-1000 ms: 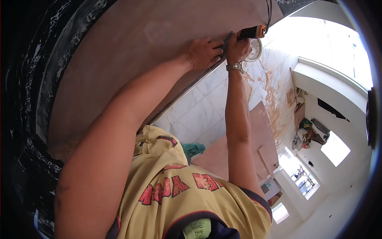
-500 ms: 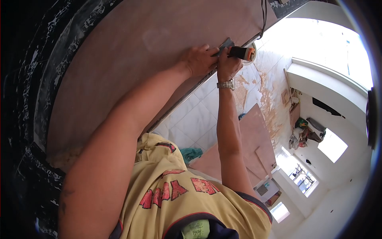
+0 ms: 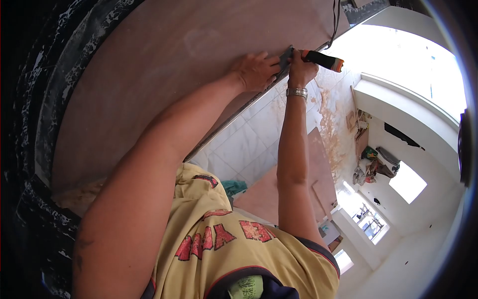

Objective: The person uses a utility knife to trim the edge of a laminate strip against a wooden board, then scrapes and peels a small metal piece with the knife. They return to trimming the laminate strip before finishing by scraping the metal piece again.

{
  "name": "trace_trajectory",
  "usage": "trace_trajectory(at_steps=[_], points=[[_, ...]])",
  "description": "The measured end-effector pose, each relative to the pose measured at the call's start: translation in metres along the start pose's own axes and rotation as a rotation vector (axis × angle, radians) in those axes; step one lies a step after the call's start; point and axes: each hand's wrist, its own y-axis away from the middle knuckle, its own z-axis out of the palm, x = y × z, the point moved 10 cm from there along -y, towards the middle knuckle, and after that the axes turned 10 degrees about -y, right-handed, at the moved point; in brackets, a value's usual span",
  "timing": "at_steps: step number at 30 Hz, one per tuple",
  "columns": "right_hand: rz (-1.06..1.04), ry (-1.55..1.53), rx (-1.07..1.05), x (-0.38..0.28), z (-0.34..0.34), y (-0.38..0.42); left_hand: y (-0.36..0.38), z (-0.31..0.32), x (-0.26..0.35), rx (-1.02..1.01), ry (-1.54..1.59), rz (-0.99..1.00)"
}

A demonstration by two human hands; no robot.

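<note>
My right hand (image 3: 301, 71), with a metal watch (image 3: 297, 92) on its wrist, is closed around a scraper (image 3: 323, 60) with a black and orange handle. The handle points out past the edge of a large brownish-pink board (image 3: 164, 65). The scraper's flat grey blade (image 3: 285, 59) lies at the board's edge, between my two hands. My left hand (image 3: 257, 71) rests on the board with its fingers spread, the fingertips by the blade. Whether they press on the blade cannot be made out.
A dark cable (image 3: 334, 25) hangs over the board's edge at the top. Below lies a tiled floor (image 3: 239, 142) with brown stains. Another pinkish board (image 3: 261, 192) and a green cloth (image 3: 234, 187) are down there. Bags and odds and ends (image 3: 376, 164) sit by the far wall.
Both hands have shifted up and right along the board's edge with the scraper. Its handle now reaches farther right, and my left fingers are more spread.
</note>
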Motion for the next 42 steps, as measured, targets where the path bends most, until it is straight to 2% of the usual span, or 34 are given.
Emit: trace_trajectory(at_steps=[3,7,11,13,15,18,19,22,25,29,32,34,36,37,40,42], points=[[-0.384,0.371,0.049,-0.035,-0.002,0.021,0.001,0.001,0.003,-0.048,-0.005,0.011],[-0.392,0.302,0.024,-0.037,0.003,0.023,0.002,0.000,0.003,-0.014,-0.014,0.021],[-0.320,0.447,-0.064,-0.030,0.020,0.003,0.003,0.004,-0.001,-0.007,-0.012,0.028],[-0.370,0.408,-0.046,-0.027,0.011,0.031,0.003,0.003,-0.001,-0.069,-0.036,0.028],[-0.439,0.315,-0.054,-0.036,0.007,0.049,-0.001,-0.006,-0.003,0.000,-0.017,0.019],[-0.342,0.446,-0.074,-0.038,0.019,0.027,0.007,-0.003,0.000,-0.010,-0.005,0.011],[-0.346,0.375,-0.065,-0.041,0.023,0.019,0.004,-0.002,-0.002,-0.015,-0.012,0.005],[-0.282,0.438,-0.041,-0.038,0.017,0.031,0.005,-0.009,-0.002,0.041,-0.022,0.028],[-0.357,0.332,-0.048,-0.035,0.006,0.050,0.002,-0.010,0.000,0.056,0.003,0.027],[-0.364,0.468,-0.042,-0.026,0.023,0.010,0.003,-0.003,-0.001,0.021,-0.007,0.007],[-0.317,0.428,-0.088,-0.035,0.016,0.036,0.003,-0.004,-0.002,0.063,-0.021,0.021],[-0.364,0.353,-0.061,-0.034,0.011,0.044,0.001,-0.011,0.000,0.111,-0.002,0.024],[-0.370,0.345,-0.051,-0.031,0.006,0.046,0.002,-0.007,-0.004,0.039,-0.003,0.000],[-0.293,0.383,-0.083,-0.037,0.013,0.035,0.004,-0.003,-0.002,0.003,0.002,-0.010],[-0.358,0.462,-0.037,-0.043,0.024,0.016,0.003,-0.002,-0.003,-0.008,-0.014,0.016],[-0.356,0.330,-0.034,-0.036,0.010,0.044,0.004,-0.005,-0.004,0.044,-0.012,0.025]])
